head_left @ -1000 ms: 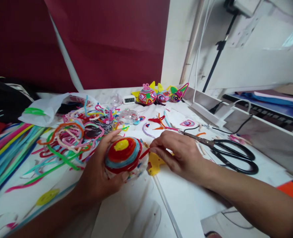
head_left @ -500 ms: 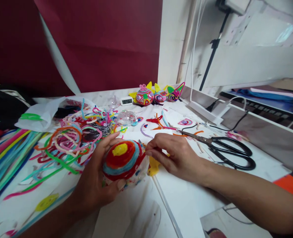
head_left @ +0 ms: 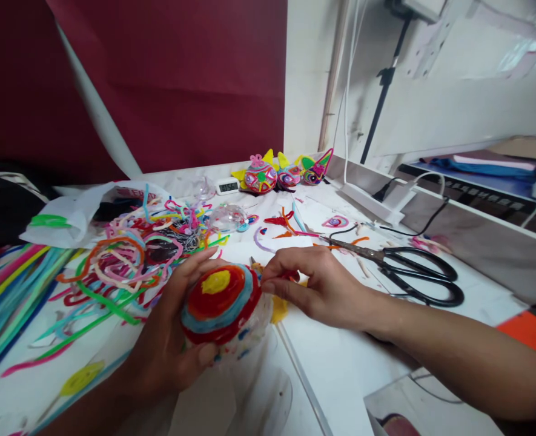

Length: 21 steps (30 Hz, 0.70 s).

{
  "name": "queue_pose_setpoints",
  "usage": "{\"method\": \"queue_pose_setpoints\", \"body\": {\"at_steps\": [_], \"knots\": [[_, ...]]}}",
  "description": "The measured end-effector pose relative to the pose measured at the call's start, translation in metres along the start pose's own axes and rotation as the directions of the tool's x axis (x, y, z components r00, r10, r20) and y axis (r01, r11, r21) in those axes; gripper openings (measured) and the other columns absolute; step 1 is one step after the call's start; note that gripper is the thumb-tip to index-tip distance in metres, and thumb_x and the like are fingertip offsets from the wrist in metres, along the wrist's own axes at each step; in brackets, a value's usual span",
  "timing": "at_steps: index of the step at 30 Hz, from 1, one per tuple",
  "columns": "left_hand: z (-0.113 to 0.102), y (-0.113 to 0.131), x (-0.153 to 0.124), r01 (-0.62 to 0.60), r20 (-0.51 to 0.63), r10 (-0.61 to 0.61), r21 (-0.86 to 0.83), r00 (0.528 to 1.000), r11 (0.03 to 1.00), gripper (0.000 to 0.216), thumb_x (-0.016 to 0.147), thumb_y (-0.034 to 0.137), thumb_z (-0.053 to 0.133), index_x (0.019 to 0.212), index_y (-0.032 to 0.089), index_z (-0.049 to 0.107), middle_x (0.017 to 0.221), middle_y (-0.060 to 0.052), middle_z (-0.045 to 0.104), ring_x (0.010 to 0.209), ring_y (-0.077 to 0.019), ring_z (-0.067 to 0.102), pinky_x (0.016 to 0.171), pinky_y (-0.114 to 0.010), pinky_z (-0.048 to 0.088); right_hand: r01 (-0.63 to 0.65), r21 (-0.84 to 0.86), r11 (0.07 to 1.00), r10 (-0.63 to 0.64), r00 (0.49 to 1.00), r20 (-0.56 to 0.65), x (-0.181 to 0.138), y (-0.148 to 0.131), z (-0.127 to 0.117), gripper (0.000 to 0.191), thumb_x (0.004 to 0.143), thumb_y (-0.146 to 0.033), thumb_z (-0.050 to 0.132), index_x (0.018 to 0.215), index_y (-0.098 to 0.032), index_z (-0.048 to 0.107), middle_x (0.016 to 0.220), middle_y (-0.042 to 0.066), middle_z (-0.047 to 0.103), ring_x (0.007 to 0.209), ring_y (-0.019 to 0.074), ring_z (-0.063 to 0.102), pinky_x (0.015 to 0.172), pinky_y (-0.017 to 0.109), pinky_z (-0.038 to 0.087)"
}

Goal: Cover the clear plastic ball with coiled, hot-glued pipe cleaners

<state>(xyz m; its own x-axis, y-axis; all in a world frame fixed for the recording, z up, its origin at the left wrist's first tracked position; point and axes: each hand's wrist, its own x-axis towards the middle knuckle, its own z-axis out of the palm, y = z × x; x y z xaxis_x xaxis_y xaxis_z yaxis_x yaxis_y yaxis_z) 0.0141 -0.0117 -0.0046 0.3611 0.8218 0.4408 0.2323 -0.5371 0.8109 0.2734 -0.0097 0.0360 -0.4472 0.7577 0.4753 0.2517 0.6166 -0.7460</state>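
Head cam view, looking down at a messy craft table (head_left: 340, 357); left hand (head_left: 168, 345) is wrapped round a ball (head_left: 220, 303) just below the middle of the frame, palm behind it and thumb hooked under its lower edge, so it's firmly cupped and lifted a bit off the surface. The ball's face is coiled fuzzy wire, yellow centre, then red, blue, red rings, tilted up toward the camera.

Right hand (head_left: 322, 287) comes in from the lower right; thumb and forefinger are pinched shut on a short red strand (head_left: 290, 275) right at the ball's right-hand edge. So the ball sits immediately left of that pinch, touching or as good as; the strand runs roughly left-right, along the outer ring; right hand is the one at the loose end, left only steadies.

A yellow cut-out (head_left: 277, 309) peeks from under the right hand; black scissors (head_left: 413, 275) lie well apart at right; tangled pipe cleaners (head_left: 131, 260) at left; finished balls (head_left: 261, 175) at the back.
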Motion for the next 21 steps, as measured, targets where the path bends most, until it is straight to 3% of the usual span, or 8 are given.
{"method": "queue_pose_setpoints", "body": {"at_steps": [4, 10, 16, 21], "knots": [[0.000, 0.002, 0.001, -0.003, 0.021, 0.003, 0.002, 1.000, 1.000, 0.089, 0.075, 0.041, 0.082, 0.154, 0.043, 0.041, 0.143, -0.004, 0.061, 0.129, -0.0352, 0.062, 0.109, -0.047, 0.054, -0.107, 0.085, 0.991, 0.104, 0.994, 0.036, 0.000, 0.002, 0.000, 0.009, 0.092, -0.022, 0.070, 0.087, -0.015, 0.072, 0.078, 0.001, 0.073, 0.068, 0.0114, 0.064, 0.062, 0.022, 0.049], [-0.001, -0.001, 0.001, -0.035, 0.059, 0.036, -0.032, 0.998, 0.999, 0.087, 0.078, 0.061, 0.077, 0.155, 0.043, 0.042, 0.143, -0.007, 0.062, 0.128, -0.0395, 0.062, 0.107, -0.052, 0.055, -0.198, 0.181, 0.963, 0.184, 0.978, 0.094, 0.001, 0.004, -0.001, 0.007, 0.089, -0.020, 0.073, 0.085, -0.016, 0.069, 0.079, 0.000, 0.071, 0.070, 0.0121, 0.063, 0.061, 0.023, 0.048], [-0.005, -0.005, -0.003, -0.043, 0.094, 0.045, -0.020, 0.995, 0.999, 0.088, 0.076, 0.055, 0.080, 0.155, 0.042, 0.044, 0.153, -0.006, 0.053, 0.136, -0.0412, 0.055, 0.108, -0.050, 0.054, -0.311, 0.300, 0.902, 0.268, 0.947, 0.176, 0.003, 0.006, -0.002, 0.024, 0.084, -0.032, 0.080, 0.084, -0.017, 0.062, 0.076, -0.001, 0.066, 0.066, 0.0115, 0.058, 0.057, 0.023, 0.045], [0.000, 0.005, 0.002, -0.016, 0.162, 0.043, -0.164, 0.986, 0.986, 0.083, 0.080, 0.058, 0.077, 0.154, 0.044, 0.042, 0.140, -0.005, 0.063, 0.124, -0.0338, 0.065, 0.101, -0.043, 0.058, -0.420, 0.417, 0.806, 0.340, 0.905, 0.255, 0.005, 0.011, -0.002, 0.041, 0.072, -0.037, 0.091, 0.086, -0.018, 0.058, 0.075, -0.005, 0.056, 0.064, 0.0093, 0.052, 0.058, 0.023, 0.043]]}}
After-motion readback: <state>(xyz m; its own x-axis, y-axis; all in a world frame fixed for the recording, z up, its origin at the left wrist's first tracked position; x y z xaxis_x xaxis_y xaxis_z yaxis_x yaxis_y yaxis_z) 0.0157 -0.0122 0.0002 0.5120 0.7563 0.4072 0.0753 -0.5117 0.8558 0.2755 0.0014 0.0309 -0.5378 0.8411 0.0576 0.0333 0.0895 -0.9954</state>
